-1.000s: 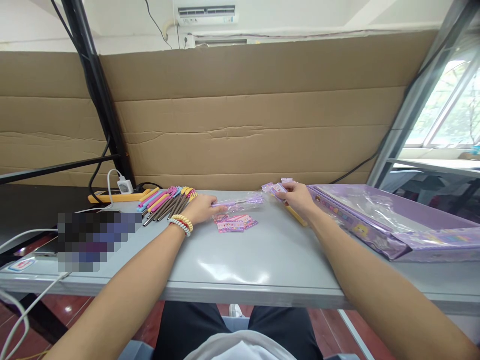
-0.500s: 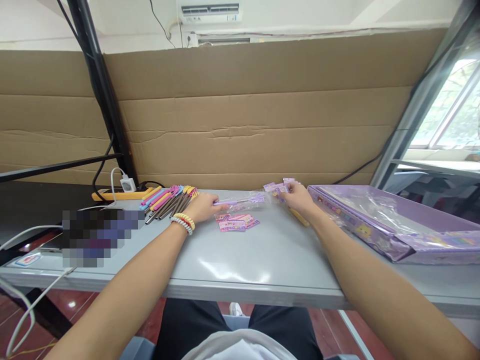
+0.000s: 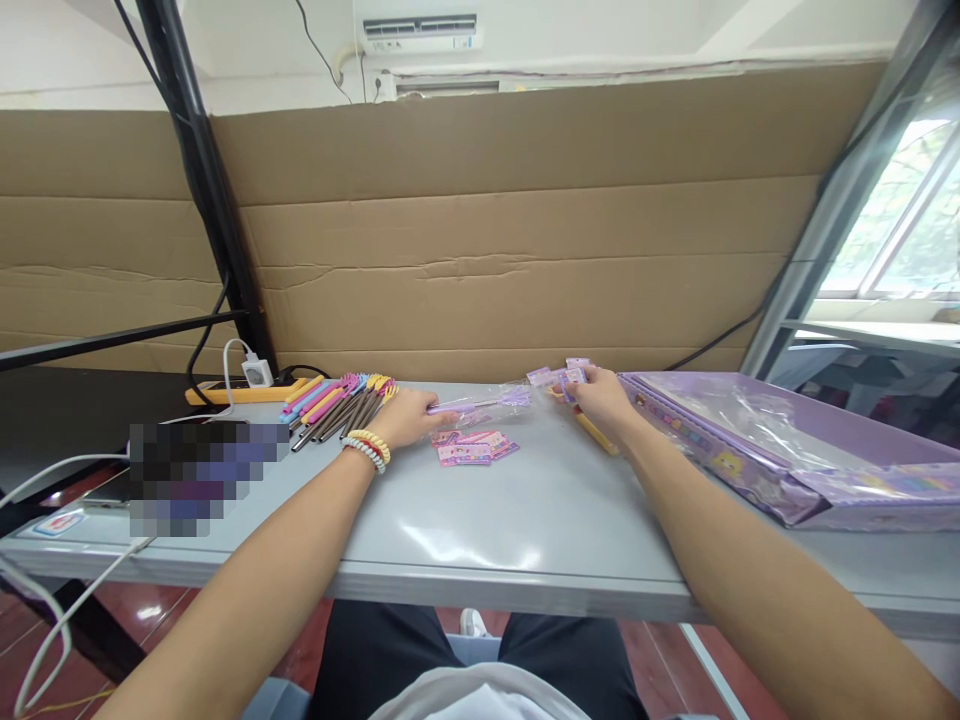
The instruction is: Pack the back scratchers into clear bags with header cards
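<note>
Head view: the person's L hand point(image 3: 409, 418) has thumb + fingers closed on one end of a clear-wrapped purple stick point(image 3: 487, 403), which lies nr mid-table, far end pointing R. R hand point(image 3: 602, 398) is at the small purple cards point(image 3: 551, 377) by the far edge, fingers bent onto them; can't tell if one's pinched or just touched. A yellow stick point(image 3: 596, 435) lies partly under R hand. Pink cards point(image 3: 465, 452) lie just this side of the wrapped stick; coloured sticks point(image 3: 330, 408) bunch L of L hand; purple box point(image 3: 720, 463) sits R of R hand. Step in hand is prob. picking at cards w/ R while L holds the wrapper. Next move likely calls for a fine fingertip pinch to part one thin card, L grip kept light so the film doesn't crumple.
</note>
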Demonstrator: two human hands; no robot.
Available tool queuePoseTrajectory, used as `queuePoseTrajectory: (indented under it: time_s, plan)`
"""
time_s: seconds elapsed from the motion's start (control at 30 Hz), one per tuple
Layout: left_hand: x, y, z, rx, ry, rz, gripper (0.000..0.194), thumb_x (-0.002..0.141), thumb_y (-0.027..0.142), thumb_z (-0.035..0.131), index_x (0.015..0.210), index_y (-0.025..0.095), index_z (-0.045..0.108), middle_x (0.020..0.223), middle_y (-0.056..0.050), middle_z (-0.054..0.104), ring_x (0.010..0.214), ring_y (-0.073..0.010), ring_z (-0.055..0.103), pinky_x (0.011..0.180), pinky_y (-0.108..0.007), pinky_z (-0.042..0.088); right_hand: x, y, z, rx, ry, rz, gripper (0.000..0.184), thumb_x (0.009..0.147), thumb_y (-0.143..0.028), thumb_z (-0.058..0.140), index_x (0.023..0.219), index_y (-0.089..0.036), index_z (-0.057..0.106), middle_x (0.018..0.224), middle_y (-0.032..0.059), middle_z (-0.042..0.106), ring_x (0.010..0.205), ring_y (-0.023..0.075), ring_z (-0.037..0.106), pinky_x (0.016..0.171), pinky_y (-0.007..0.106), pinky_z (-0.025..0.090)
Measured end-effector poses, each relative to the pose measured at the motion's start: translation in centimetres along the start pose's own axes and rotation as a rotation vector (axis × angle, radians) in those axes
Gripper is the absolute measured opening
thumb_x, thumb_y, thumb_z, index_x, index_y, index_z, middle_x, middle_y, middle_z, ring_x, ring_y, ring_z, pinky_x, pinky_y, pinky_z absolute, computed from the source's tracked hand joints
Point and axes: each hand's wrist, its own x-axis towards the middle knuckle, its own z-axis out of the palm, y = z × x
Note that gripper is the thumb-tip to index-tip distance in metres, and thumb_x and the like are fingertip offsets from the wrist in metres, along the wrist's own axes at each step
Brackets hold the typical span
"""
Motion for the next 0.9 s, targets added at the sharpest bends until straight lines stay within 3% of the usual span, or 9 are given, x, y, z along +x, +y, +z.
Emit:
queuePoseTrajectory:
  time_s: [0.13, 0.3, 0.4, 0.5, 0.63, 0.77, 0.9]
  plan:
    - [0.0, 0.1, 0.1, -0.031, -0.004, 0.027, 0.053, 0.078, 0.067, 0.039, 0.061, 0.018, 0.051, 0.054, -0.001, 0.051, 0.052, -0.0134, 0.041, 0.05, -0.026, 0.024, 0.5, 0.6, -0.2, 0.006, 0.066, -0.064, 0.011, 0.064, -0.016, 0.061, 0.073, -0.012, 0.064, 0.068, 0.0039, 0.064, 0.057, 0.012, 0.055, 0.047, 0.021, 0.042]
    - [0.0, 0.1, 0.1, -0.044, -0.003, 0.027, 0.051, 0.078, 0.066, 0.04, 0.06, 0.018, 0.05, 0.053, 0.0, 0.048, 0.051, -0.0128, 0.04, 0.05, -0.026, 0.025, 0.8, 1.0, -0.2, 0.193, 0.085, -0.044, 0.025, 0.053, -0.021, 0.071, 0.076, -0.012, 0.066, 0.069, 0.0047, 0.064, 0.059, 0.0128, 0.056, 0.046, 0.02, 0.042]
    - [-0.1, 0.0, 0.0, -0.037, 0.005, 0.019, 0.052, 0.078, 0.066, 0.039, 0.06, 0.018, 0.051, 0.052, 0.0, 0.048, 0.051, -0.0129, 0.039, 0.049, -0.026, 0.024, 0.4, 0.6, -0.1, 0.316, 0.003, -0.031, 0.03, 0.049, -0.022, 0.075, 0.075, -0.013, 0.064, 0.072, 0.0054, 0.064, 0.061, 0.0134, 0.057, 0.045, 0.021, 0.044]
    - [-0.1, 0.0, 0.0, -0.024, 0.013, 0.007, 0.054, 0.078, 0.068, 0.037, 0.061, 0.018, 0.052, 0.053, 0.0, 0.05, 0.051, -0.0133, 0.039, 0.05, -0.026, 0.024, 0.0, 0.0, 0.0, 0.379, -0.131, -0.043, 0.025, 0.054, -0.026, 0.075, 0.073, -0.015, 0.064, 0.076, 0.0042, 0.063, 0.064, 0.0123, 0.056, 0.046, 0.02, 0.045]
    - [-0.1, 0.0, 0.0, -0.008, 0.008, -0.003, 0.056, 0.078, 0.069, 0.036, 0.062, 0.018, 0.053, 0.054, -0.001, 0.051, 0.052, -0.0139, 0.04, 0.051, -0.026, 0.024, 0.1, -0.2, 0.1, 0.456, -0.119, -0.013, 0.011, 0.059, -0.022, 0.069, 0.061, -0.015, 0.06, 0.067, 0.0023, 0.057, 0.059, 0.0116, 0.051, 0.044, 0.023, 0.049]
    - [0.0, -0.1, 0.1, -0.008, 0.006, -0.001, 0.057, 0.078, 0.07, 0.036, 0.063, 0.018, 0.055, 0.054, -0.002, 0.052, 0.052, -0.0143, 0.042, 0.051, -0.026, 0.024, 0.4, 0.2, -0.2, 0.38, -0.169, -0.013, 0.008, 0.056, -0.011, 0.064, 0.055, -0.015, 0.056, 0.061, 0.0016, 0.055, 0.058, 0.0115, 0.052, 0.049, 0.025, 0.054]
    - [-0.1, -0.2, 0.0, 0.005, -0.004, 0.005, 0.055, 0.078, 0.069, 0.037, 0.064, 0.018, 0.056, 0.057, -0.003, 0.055, 0.054, -0.0155, 0.045, 0.052, -0.026, 0.025, 0.3, 0.5, -0.5, 0.289, -0.216, -0.009, 0.013, 0.052, -0.008, 0.067, 0.061, -0.014, 0.06, 0.06, 0.0005, 0.055, 0.058, 0.0114, 0.053, 0.052, 0.025, 0.055]
